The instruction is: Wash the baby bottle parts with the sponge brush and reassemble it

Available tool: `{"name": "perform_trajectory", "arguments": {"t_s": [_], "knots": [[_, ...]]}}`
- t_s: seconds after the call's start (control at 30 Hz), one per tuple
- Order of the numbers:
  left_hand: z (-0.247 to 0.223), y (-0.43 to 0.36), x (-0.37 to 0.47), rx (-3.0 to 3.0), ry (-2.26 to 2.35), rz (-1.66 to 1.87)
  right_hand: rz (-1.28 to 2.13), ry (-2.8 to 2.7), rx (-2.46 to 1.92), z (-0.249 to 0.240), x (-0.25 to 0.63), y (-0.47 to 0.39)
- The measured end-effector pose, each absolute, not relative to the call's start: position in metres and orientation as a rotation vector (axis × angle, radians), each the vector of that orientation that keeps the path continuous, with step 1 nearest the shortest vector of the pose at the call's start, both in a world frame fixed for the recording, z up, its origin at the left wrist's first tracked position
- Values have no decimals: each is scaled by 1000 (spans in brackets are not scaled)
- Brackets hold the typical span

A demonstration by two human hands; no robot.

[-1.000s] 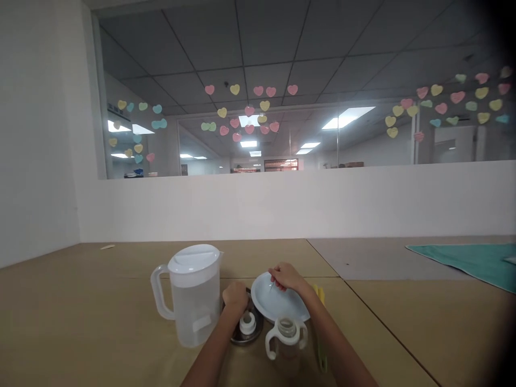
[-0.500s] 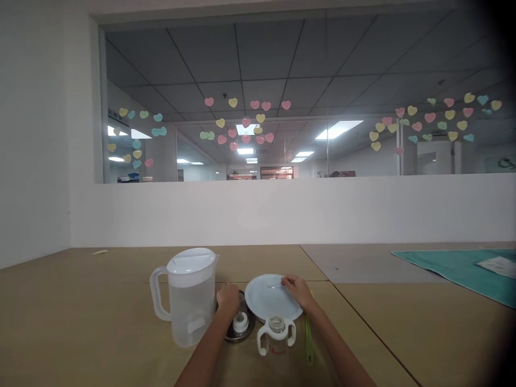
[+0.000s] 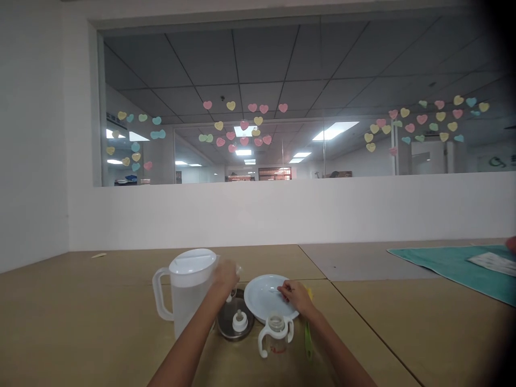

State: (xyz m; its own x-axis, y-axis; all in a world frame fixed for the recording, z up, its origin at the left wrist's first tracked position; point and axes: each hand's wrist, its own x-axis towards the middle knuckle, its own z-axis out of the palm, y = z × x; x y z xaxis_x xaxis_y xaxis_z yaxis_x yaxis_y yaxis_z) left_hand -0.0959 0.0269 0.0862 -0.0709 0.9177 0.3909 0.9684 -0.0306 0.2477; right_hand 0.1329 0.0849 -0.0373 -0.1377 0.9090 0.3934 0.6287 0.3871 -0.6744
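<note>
My left hand point(image 3: 226, 274), smeared by motion, is raised beside the water pitcher point(image 3: 192, 287), closed on a clear plastic piece point(image 3: 239, 270) whose kind is unclear. Under it a round metal tray point(image 3: 230, 329) holds a white bottle nipple with its ring point(image 3: 239, 321). My right hand point(image 3: 294, 294) is over the right side of a pale blue plate point(image 3: 258, 301), fingers pinched on a thin, stick-like thing point(image 3: 276, 291). In front of the plate stands an uncapped glass baby bottle point(image 3: 277, 338) with white handles. A brush with a green handle point(image 3: 308, 341) lies beside my right forearm.
A teal cloth point(image 3: 435, 258) with a white paper or packet point(image 3: 494, 263) on it lies at the far right. Beyond the table rises a white wall point(image 3: 242, 215) with a window. A small flat scrap point(image 3: 99, 255) lies at the back left.
My left hand has lifted from the tray, up and slightly left towards the pitcher, with the clear piece in it. The right hand has shifted slightly down over the plate.
</note>
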Motion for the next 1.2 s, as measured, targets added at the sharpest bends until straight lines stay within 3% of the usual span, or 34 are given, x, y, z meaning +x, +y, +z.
{"name": "perform_trajectory", "arguments": {"t_s": [0.2,0.43,0.7,1.2], "knots": [[82,19,-76,-2139,-1943,-918,385,-1829,-1363,-36,129,71],[14,24,-60,-2221,-1578,-1368,263,-1485,-1326,-14,127,69],[-52,31,-62,-2035,-1145,-1423,486,-1108,-848,22,115,31],[-65,13,-64,-2061,-1185,-1458,298,-1130,-415,-13,87,18]]}}
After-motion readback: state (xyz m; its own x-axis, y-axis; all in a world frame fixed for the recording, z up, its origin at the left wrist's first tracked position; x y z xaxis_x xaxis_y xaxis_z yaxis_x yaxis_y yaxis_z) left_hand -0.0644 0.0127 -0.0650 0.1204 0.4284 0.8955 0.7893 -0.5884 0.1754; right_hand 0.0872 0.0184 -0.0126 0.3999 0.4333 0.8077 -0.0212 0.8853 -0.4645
